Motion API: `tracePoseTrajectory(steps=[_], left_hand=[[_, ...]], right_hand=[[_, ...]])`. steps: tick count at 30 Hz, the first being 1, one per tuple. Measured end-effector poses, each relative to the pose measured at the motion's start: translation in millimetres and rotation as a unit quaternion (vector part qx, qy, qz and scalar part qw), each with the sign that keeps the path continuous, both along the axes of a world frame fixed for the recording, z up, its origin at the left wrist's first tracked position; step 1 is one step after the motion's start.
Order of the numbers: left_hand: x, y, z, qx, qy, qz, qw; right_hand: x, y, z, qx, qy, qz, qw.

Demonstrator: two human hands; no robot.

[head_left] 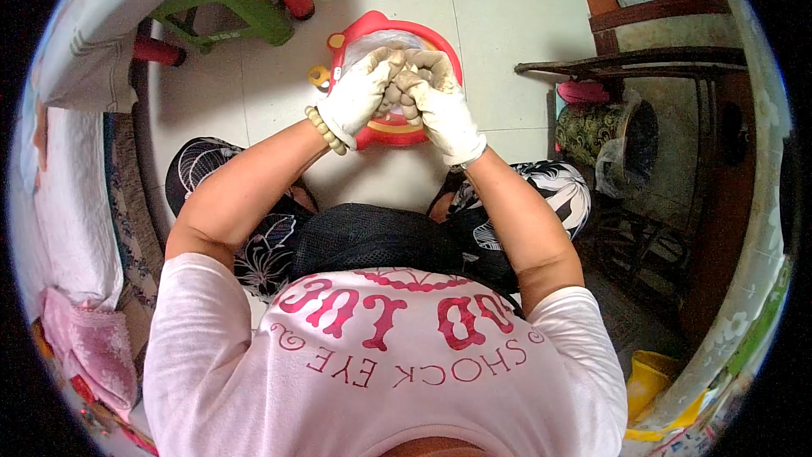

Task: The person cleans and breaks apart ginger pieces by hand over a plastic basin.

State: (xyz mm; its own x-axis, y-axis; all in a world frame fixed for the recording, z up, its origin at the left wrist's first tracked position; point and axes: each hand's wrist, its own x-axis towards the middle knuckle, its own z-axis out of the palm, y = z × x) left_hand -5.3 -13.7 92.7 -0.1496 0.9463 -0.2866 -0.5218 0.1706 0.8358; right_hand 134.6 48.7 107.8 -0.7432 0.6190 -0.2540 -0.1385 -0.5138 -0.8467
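Both of my hands wear white work gloves with grey-beige coated fingers. My left hand (365, 91), with a beaded bracelet (326, 130) at its wrist, has its fingers bent inward. Opposite it, my right hand (441, 110) curls in until the fingertips of both hands meet. Between them are small pale bits (409, 70); the fingers hide most of these, and their kind cannot be made out. Below the hands, on the floor, is a red round plastic piece (393, 135) with ear-like bumps. Whitish clear plastic (397, 38) lies inside its rim.
A green plastic stool (224, 4) stands at the upper left. A yellow toy-like part (319, 76) sits beside the red piece. On the right are a dark wooden bench or frame (630, 59) and a patterned round container (592, 131). A yellow container (651, 381) is at the lower right.
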Motion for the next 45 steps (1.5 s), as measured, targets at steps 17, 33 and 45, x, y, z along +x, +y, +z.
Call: tracePoseTrajectory(steps=[17,33,45], left_hand=[[3,5,-8,0.005,0.08,0.023,0.996],[-10,6,-9,-0.063,0.111,-0.024,0.992],[-15,9,-5,-0.084,0.109,-0.1,0.985]], right_hand=[[-9,0,-4,0.03,-0.116,0.037,0.992],[-6,2,-3,0.053,-0.128,0.03,0.99],[-9,15,-12,0.016,-0.082,0.01,0.996]])
